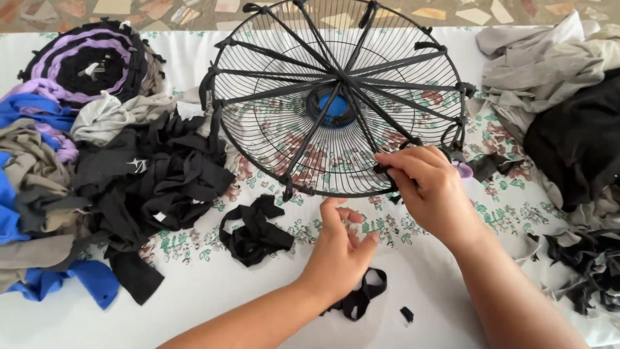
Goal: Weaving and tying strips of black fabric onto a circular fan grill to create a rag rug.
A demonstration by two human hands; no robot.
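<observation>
A person's two bare hands work at the near rim of a black wire fan guard [336, 97] propped on a flower-printed table cloth [452, 271]. Nearest the camera, a small black fabric loop [363, 294] lies flat on the cloth, partly under the left wrist. The left hand [341, 249] hovers just below the guard's lower edge, fingers loosely curled and holding nothing. The right hand [429, 184] sits slightly higher and to the right, fingertips pinched on a black strip at the rim wires; how firmly it grips cannot be told.

The guard stands tilted on its edge, steadied mainly by that pinch, so a hard pull on the strip could tip it or slide it across the cloth. Thin wires set close together could also snag the strip or nip a fingertip.

Left of the hands lies a knotted black scrap [255, 232], then a heap of black, grey and blue cloth strips [97, 174]. Farther back sits a coiled purple-and-black braided mat [87, 61], with grey and black garments [555, 90] piled at far right.
</observation>
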